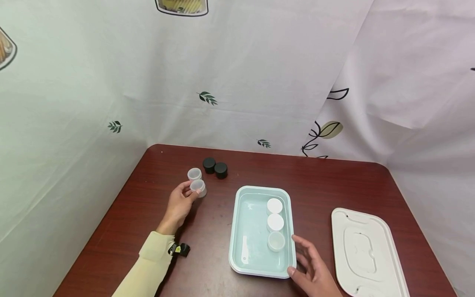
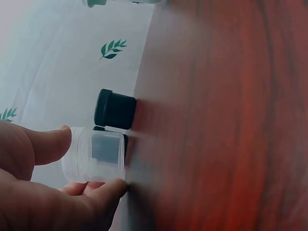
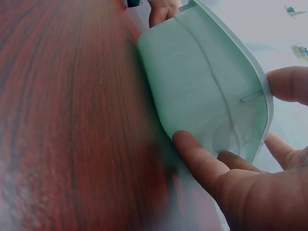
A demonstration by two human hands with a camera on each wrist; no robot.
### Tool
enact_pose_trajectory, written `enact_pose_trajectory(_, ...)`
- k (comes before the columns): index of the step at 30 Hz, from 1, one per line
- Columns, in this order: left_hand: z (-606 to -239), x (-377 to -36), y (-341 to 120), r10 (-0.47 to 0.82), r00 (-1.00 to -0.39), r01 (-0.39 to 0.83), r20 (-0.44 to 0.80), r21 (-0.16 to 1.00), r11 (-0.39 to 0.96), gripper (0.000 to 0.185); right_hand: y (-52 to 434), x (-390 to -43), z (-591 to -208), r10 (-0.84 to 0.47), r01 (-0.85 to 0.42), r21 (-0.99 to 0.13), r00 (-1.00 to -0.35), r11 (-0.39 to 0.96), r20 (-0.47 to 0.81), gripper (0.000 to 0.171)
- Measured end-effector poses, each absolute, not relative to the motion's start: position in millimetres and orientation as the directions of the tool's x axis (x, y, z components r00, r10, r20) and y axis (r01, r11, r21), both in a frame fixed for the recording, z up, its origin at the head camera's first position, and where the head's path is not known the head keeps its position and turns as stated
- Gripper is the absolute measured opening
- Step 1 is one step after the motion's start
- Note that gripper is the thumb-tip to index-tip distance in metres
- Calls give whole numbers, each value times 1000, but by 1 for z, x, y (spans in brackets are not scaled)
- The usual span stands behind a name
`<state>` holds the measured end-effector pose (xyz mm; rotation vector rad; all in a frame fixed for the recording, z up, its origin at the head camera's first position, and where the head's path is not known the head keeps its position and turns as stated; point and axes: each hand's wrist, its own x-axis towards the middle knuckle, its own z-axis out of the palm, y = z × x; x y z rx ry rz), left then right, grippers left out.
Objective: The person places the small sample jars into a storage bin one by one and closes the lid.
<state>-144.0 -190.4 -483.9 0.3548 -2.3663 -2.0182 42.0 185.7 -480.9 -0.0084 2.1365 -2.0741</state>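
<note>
Fingertips (image 2: 103, 188) and thumb of the left hand (image 1: 180, 205) pinch a clear little jar (image 1: 198, 187) by its side wall, left of centre in the head view, with a second clear jar (image 1: 194, 173) just above it and two black caps (image 1: 215, 167) near it toward the upper right. It looks like thin, light, stiff plastic with a smooth, probably slippery wall; the ribbed neck band seen in the left wrist view would give the surest hold, and a hard squeeze might flex it. Low and right of centre, the right hand (image 1: 313, 270) has fingers spread, thumb and fingertips touching the corner rim of the mint tray (image 1: 245, 231). Inside the tray, three small jars (image 1: 275, 225) stand in a column. At lower right lies a white lid (image 1: 365, 251) on the red-brown table (image 1: 148, 194).
</note>
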Motion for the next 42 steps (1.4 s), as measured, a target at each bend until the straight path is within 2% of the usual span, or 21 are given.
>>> enact_pose_trajectory(10,-460,-134,-193,-141,-976,-179,-166,980,87,55,187,42,-482,-123,106,-994,-986,37,-109,71)
enact_pose_trajectory(17,-430,-117,-177,29,-990,-136,-137,990,40,54,191,43,-484,-178,5,-1000,-984,10,-7,68)
enact_pose_trajectory(24,-407,-100,-154,171,-983,-63,-71,997,54,54,191,43,-486,-184,1,-1000,-983,8,-2,67)
enact_pose_trajectory(30,-393,-88,-132,266,-962,-48,-59,998,46,52,191,42,-484,-184,1,-1000,-983,12,-3,67)
enact_pose_trajectory(38,-399,-67,-103,441,-896,26,-56,984,176,49,192,42,-485,-197,-17,-1000,-980,15,14,67)
enact_pose_trajectory(42,-407,-58,-89,507,-856,41,-98,966,256,46,192,42,-486,-197,-21,-1000,-980,15,18,67)
